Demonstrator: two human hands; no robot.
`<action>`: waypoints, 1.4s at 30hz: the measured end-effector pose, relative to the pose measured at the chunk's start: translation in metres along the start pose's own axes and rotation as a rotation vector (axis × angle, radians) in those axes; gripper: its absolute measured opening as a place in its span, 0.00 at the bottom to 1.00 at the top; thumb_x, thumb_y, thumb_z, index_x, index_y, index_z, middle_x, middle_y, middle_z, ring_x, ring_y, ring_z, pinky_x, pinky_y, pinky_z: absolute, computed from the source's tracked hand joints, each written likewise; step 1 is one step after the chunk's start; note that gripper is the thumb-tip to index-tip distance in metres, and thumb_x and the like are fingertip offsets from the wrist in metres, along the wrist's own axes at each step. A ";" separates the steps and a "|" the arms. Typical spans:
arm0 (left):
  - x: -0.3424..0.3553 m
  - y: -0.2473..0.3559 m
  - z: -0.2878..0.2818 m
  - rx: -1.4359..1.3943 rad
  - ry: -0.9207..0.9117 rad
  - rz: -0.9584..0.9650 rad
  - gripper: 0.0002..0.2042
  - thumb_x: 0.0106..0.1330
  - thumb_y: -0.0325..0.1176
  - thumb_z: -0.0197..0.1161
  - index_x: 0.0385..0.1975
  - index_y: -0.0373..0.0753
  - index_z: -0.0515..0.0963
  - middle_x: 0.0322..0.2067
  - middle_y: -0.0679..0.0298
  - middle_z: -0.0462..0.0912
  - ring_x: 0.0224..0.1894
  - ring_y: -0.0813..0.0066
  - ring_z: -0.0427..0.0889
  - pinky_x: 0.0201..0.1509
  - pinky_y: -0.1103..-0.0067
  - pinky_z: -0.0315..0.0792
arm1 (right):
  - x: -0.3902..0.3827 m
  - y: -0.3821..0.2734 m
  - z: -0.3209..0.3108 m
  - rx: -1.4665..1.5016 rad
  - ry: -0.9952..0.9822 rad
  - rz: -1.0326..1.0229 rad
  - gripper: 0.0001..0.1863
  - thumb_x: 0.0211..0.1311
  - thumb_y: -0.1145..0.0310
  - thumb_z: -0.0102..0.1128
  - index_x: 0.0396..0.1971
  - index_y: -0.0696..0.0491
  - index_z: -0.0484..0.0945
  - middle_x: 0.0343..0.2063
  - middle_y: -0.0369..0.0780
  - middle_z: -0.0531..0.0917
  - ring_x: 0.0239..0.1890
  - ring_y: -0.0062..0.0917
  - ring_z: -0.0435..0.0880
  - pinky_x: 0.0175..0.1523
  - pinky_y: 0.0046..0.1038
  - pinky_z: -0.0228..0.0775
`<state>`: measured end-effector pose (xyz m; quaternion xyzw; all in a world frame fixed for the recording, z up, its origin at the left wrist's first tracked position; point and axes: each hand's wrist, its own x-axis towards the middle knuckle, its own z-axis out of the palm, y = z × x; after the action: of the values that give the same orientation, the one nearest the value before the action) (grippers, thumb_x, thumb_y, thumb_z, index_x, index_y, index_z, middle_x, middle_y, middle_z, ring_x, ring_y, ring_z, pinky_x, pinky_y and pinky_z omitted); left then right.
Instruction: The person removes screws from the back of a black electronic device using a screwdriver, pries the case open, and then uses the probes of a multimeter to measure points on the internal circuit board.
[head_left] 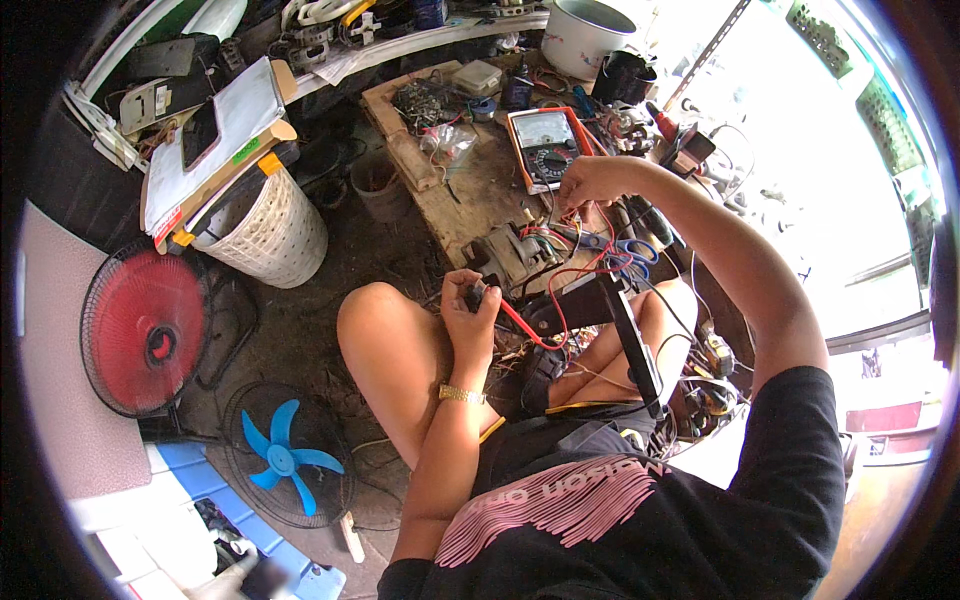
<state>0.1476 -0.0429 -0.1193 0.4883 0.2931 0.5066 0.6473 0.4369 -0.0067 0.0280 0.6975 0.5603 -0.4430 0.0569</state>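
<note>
My left hand, with a gold watch on its wrist, is closed around a small dark piece and the end of a red test probe. The probe's red lead loops right toward the bench. Just beyond that hand, a grey metal motor with several coloured wires sits at the bench's near edge. My right hand reaches down over these wires with its fingers pinched; what they grip is too small to tell. Touching or close beside it is an orange-framed analog multimeter. Blue-handled scissors lie to the right.
The wooden bench carries a heap of small metal parts and a plastic bag. A white pot stands behind. To the left are a white basket, a red fan and a blue-bladed fan. A black panel leans by my legs.
</note>
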 end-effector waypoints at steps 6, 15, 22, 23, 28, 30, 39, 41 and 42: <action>0.000 0.004 -0.005 -0.022 0.006 -0.040 0.13 0.59 0.26 0.64 0.40 0.41 0.69 0.28 0.70 0.68 0.21 0.88 0.64 0.21 0.88 0.61 | 0.005 -0.016 -0.005 -0.042 -0.295 0.236 0.11 0.60 0.62 0.56 0.29 0.54 0.80 0.22 0.39 0.84 0.10 0.13 0.66 0.14 0.21 0.57; 0.000 0.001 -0.002 -0.073 0.014 -0.073 0.12 0.59 0.26 0.64 0.40 0.41 0.70 0.29 0.70 0.70 0.25 0.86 0.65 0.28 0.86 0.61 | 0.020 -0.001 -0.002 0.052 -0.378 0.308 0.10 0.61 0.64 0.54 0.37 0.52 0.79 0.20 0.41 0.82 0.10 0.14 0.64 0.13 0.20 0.55; 0.001 0.001 -0.001 -0.055 0.000 -0.026 0.14 0.59 0.29 0.67 0.41 0.41 0.69 0.27 0.70 0.70 0.20 0.88 0.65 0.21 0.87 0.61 | 0.032 0.010 0.006 0.039 -0.370 0.295 0.10 0.60 0.64 0.54 0.36 0.51 0.80 0.18 0.37 0.80 0.10 0.13 0.63 0.13 0.20 0.53; 0.001 0.001 -0.002 -0.055 -0.001 -0.029 0.14 0.59 0.29 0.66 0.41 0.41 0.69 0.28 0.70 0.70 0.21 0.88 0.65 0.21 0.87 0.61 | 0.031 0.006 0.006 0.037 -0.369 0.292 0.10 0.60 0.64 0.54 0.36 0.51 0.80 0.18 0.37 0.80 0.10 0.13 0.63 0.13 0.20 0.53; -0.002 0.008 0.002 -0.129 0.024 -0.126 0.12 0.56 0.21 0.62 0.39 0.38 0.71 0.36 0.70 0.71 0.40 0.82 0.69 0.48 0.83 0.65 | 0.023 -0.001 0.002 0.037 -0.261 0.276 0.10 0.60 0.60 0.54 0.32 0.50 0.80 0.17 0.34 0.80 0.10 0.13 0.67 0.13 0.20 0.54; -0.001 0.008 0.001 -0.143 0.016 -0.134 0.12 0.56 0.21 0.62 0.39 0.38 0.71 0.37 0.69 0.71 0.40 0.82 0.69 0.48 0.83 0.65 | 0.021 -0.006 0.002 0.039 -0.196 0.256 0.11 0.60 0.60 0.53 0.31 0.50 0.79 0.17 0.35 0.80 0.11 0.13 0.69 0.13 0.21 0.55; -0.002 0.008 0.000 -0.144 0.007 -0.118 0.12 0.57 0.23 0.63 0.39 0.38 0.71 0.36 0.70 0.70 0.40 0.82 0.69 0.47 0.82 0.66 | 0.023 0.009 0.016 0.013 -0.001 -0.014 0.12 0.63 0.59 0.49 0.34 0.50 0.77 0.17 0.34 0.79 0.16 0.19 0.76 0.16 0.25 0.62; -0.003 0.007 -0.002 -0.137 0.015 -0.115 0.12 0.57 0.23 0.63 0.39 0.38 0.71 0.36 0.70 0.70 0.40 0.82 0.69 0.47 0.82 0.65 | 0.024 0.006 0.018 -0.013 -0.020 -0.032 0.12 0.63 0.59 0.49 0.35 0.51 0.77 0.17 0.34 0.79 0.16 0.20 0.76 0.17 0.27 0.64; -0.003 0.007 -0.004 -0.132 0.024 -0.113 0.12 0.57 0.24 0.63 0.39 0.38 0.71 0.36 0.70 0.70 0.39 0.82 0.69 0.47 0.82 0.65 | 0.023 0.003 0.018 -0.008 0.001 -0.077 0.12 0.63 0.58 0.50 0.34 0.51 0.77 0.16 0.34 0.79 0.17 0.20 0.76 0.18 0.28 0.65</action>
<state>0.1407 -0.0447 -0.1149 0.4212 0.2940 0.4935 0.7019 0.4292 -0.0020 0.0001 0.6755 0.5885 -0.4422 0.0426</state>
